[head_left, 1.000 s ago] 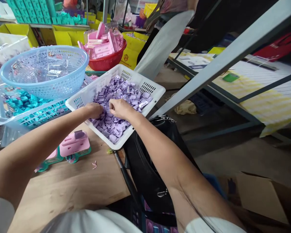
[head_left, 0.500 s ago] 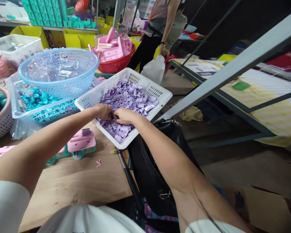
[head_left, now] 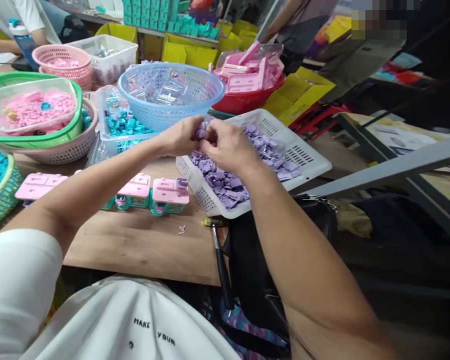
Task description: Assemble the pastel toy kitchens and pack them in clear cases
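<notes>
My left hand point(head_left: 182, 136) and my right hand point(head_left: 228, 146) meet above the white basket point(head_left: 307, 157), both pinched on small purple plastic pieces point(head_left: 200, 131). Many more purple pieces point(head_left: 228, 182) fill the basket, which overhangs the right edge of the wooden table point(head_left: 142, 245). Just left of the basket stand pink and teal toy assemblies point(head_left: 170, 195), one with a purple piece on top.
A light blue basket point(head_left: 170, 92) of clear parts, a clear crate of teal pieces point(head_left: 120, 122), a red bowl of pink parts point(head_left: 247, 85), and pink and green baskets point(head_left: 41, 117) crowd the table's back. A hammer point(head_left: 217, 250) hangs off the front edge. Other people are behind.
Both hands rose out of the purple pieces and came together above the basket, holding a few pieces. The view swung left, showing more of the table.
</notes>
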`<state>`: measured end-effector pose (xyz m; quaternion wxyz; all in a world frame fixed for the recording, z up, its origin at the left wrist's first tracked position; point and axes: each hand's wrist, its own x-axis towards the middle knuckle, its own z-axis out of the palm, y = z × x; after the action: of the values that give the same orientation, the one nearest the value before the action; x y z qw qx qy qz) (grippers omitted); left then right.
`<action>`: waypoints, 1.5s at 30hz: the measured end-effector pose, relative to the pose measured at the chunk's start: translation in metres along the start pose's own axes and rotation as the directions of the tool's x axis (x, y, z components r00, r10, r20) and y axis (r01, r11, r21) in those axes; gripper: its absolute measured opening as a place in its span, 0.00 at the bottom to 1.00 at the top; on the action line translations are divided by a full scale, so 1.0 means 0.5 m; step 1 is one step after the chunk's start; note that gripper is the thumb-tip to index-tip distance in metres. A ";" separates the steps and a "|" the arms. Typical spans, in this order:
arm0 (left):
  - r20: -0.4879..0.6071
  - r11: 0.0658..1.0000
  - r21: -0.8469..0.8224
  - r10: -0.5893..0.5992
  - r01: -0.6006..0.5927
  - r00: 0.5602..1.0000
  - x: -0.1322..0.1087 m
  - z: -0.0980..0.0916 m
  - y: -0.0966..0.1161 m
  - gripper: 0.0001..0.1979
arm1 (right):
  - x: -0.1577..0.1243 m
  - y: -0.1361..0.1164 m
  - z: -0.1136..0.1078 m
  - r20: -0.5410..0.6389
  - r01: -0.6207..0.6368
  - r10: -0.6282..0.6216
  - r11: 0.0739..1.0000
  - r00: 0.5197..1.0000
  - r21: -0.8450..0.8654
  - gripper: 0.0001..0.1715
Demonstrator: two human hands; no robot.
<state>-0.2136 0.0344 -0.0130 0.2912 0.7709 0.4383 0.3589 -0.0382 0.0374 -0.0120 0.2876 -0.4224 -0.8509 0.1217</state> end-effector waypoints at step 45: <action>-0.077 0.653 -0.720 -0.412 0.235 0.908 -0.384 -0.133 -0.111 0.18 | -0.050 -0.258 0.300 -0.081 0.206 -0.189 0.865 0.979 0.458 0.12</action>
<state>-0.3618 -0.1021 -0.0745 0.5652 0.4644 0.4326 0.5269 -0.1988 -0.0563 -0.0844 0.4055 -0.2540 -0.8307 0.2845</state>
